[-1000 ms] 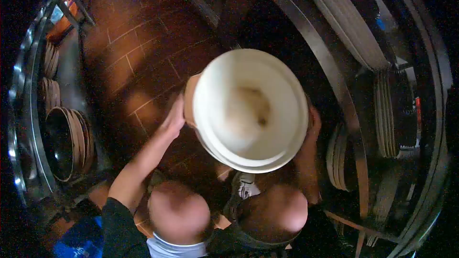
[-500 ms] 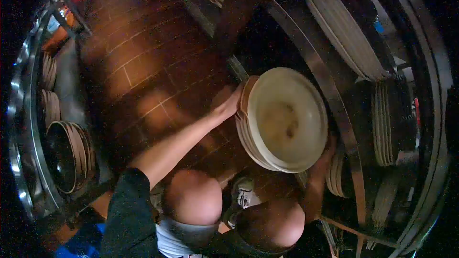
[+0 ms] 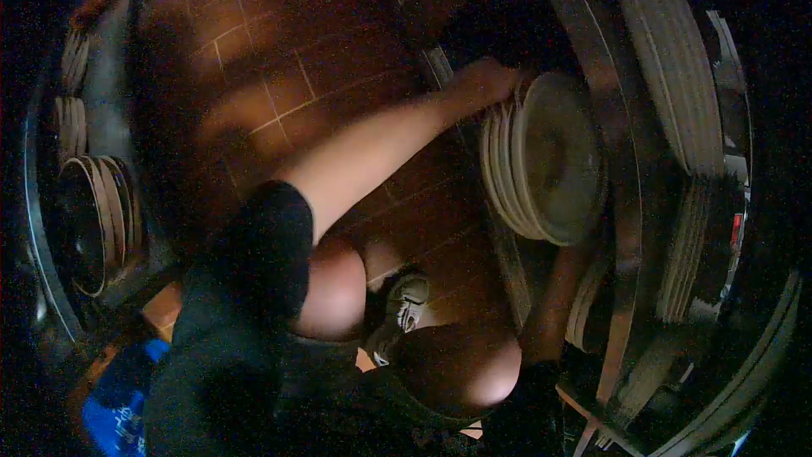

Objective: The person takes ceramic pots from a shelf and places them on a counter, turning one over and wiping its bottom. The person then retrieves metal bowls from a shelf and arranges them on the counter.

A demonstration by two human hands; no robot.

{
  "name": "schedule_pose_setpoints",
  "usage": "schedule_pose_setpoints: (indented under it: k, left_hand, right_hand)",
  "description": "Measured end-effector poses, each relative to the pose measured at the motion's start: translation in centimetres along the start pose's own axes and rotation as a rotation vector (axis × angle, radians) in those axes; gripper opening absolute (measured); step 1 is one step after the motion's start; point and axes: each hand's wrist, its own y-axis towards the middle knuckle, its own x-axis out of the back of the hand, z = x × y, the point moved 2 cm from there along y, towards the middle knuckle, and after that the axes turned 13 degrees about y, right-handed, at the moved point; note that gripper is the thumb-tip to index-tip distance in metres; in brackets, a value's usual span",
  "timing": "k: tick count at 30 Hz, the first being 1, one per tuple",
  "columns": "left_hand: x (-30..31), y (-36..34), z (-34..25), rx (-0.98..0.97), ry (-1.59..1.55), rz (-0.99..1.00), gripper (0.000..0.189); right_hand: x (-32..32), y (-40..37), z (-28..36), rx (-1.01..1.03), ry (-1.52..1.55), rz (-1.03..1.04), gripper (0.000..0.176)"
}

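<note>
A stack of several pale round plates (image 3: 554, 156) is tilted on its side, low by the shelf unit, its top face toward the right. My left hand (image 3: 499, 85) grips the rim at the far upper edge. At the near lower edge is my right hand (image 3: 582, 256), in deep shadow, holding the stack from below; its fingers are mostly hidden. Close by on the right, another plate stack (image 3: 585, 313) sits on the low shelf.
To the right, a shelf edge (image 3: 630, 245) rises beside me, with tall plate stacks (image 3: 668, 59) above. Dark-faced round dishes (image 3: 89, 224) stand at left near a metal rail (image 3: 38, 220). My bent knees and a shoe (image 3: 410, 300) are over the tiled floor (image 3: 271, 110).
Both hands have carried the plate stack away from me and to the right, into the darker lower shelf space. My left arm has stretched farther out, and the view has shifted.
</note>
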Motion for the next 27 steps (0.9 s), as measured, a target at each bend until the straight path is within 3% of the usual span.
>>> schedule_pose_setpoints:
  k: [2,6,8,9,11,13,17,18,20,22,26,27]
  left_hand:
    - [0.5,3.6,0.2,0.103,0.064,-0.106,0.054]
    - [0.7,6.5,-0.4,-0.039,-0.017,-0.508,0.047]
    - [0.1,6.4,-0.4,-0.107,-0.025,-0.596,0.046]
    - [-1.2,5.9,0.8,0.075,-0.195,-0.563,0.043]
    - [-3.0,4.5,1.9,0.257,-0.362,-0.518,0.041]
    - [-4.1,4.3,2.5,0.036,0.121,-0.39,0.04]
    - [-2.0,-1.0,-2.0,-0.149,0.316,-0.411,0.044]
    - [-0.7,-2.2,-3.3,0.176,-0.21,-0.335,0.048]
    - [-1.7,-2.1,-2.6,0.497,-0.719,-0.222,0.052]
    - [-3.1,0.6,-0.1,0.172,-0.011,-0.306,0.056]
    - [-1.6,0.6,0.0,0.095,-0.051,-0.205,0.059]
    - [-2.1,1.1,-0.2,0.141,-0.021,-0.279,0.061]
  right_hand:
    - [-0.6,2.1,0.3,-0.049,0.115,-0.021,0.05]
    - [-0.6,3.9,0.8,-0.105,0.253,-0.071,0.05]
    - [-0.3,4.0,0.7,-0.11,0.297,-0.09,0.05]
    - [0.1,4.1,0.1,-0.115,0.319,-0.101,0.051]
    - [0.4,3.4,-0.5,-0.119,0.35,-0.123,0.051]
    - [0.3,3.0,-1.3,-0.12,0.382,-0.145,0.051]
    - [-0.8,3.1,-2.6,-0.113,0.435,-0.203,0.052]
    - [-0.3,3.5,-3.0,-0.109,0.446,-0.223,0.052]
    - [-0.3,3.9,-3.5,-0.096,0.468,-0.253,0.052]
    - [-0.6,4.0,-3.7,-0.085,0.485,-0.269,0.052]
    - [-1.5,4.2,-4.2,-0.075,0.513,-0.265,0.053]
    - [-2.5,4.2,-3.6,-0.08,0.518,-0.257,0.053]
